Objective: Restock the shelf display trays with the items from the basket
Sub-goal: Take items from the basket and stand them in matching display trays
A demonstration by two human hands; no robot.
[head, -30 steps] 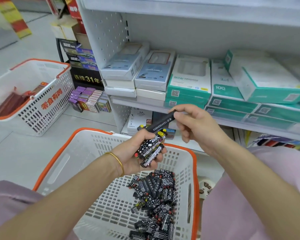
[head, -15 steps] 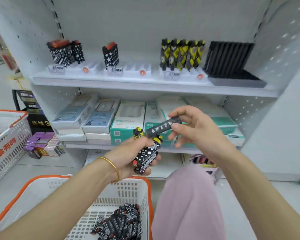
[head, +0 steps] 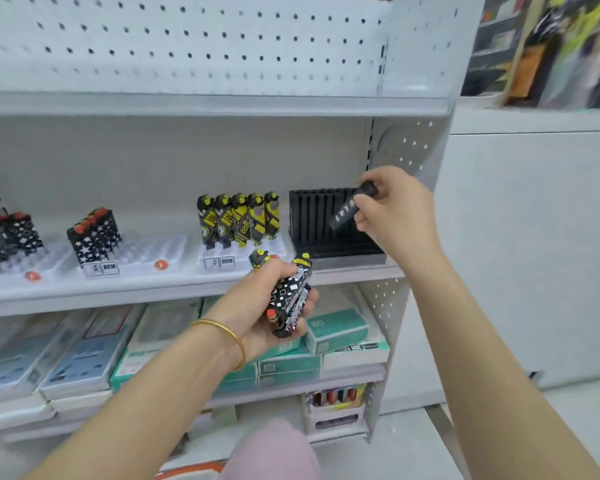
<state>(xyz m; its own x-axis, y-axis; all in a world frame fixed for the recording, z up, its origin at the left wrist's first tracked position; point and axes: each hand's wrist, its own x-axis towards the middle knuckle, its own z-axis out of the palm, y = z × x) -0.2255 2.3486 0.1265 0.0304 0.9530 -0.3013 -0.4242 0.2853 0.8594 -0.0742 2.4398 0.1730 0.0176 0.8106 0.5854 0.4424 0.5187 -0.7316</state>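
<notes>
My right hand (head: 395, 211) pinches a slim black lighter (head: 351, 209) with white lettering, tilted, just in front of the black display tray (head: 329, 251) at the right end of the middle shelf. That tray holds a row of black lighters (head: 312, 214) at its back. My left hand (head: 267, 303) grips a bundle of patterned lighters (head: 290, 299), black-and-white with yellow tops, below the shelf's front edge. A white tray (head: 243, 256) carries yellow-and-black lighters (head: 238, 218). Further left, white trays (head: 146, 254) hold star-patterned lighters (head: 94, 235). Only a sliver of the orange basket rim (head: 191, 471) shows at the bottom.
A white shelf upright (head: 426, 168) stands just right of the black tray. The shelf below holds teal boxes (head: 336, 329) and grey flat boxes (head: 84, 355). My pink-clad knee (head: 274, 452) is at the bottom centre. An upper shelf board (head: 208, 105) overhangs the trays.
My view has risen from the basket to the middle shelf. My right hand carried the black lighter up and right to the black tray. My left hand rose with its bundle.
</notes>
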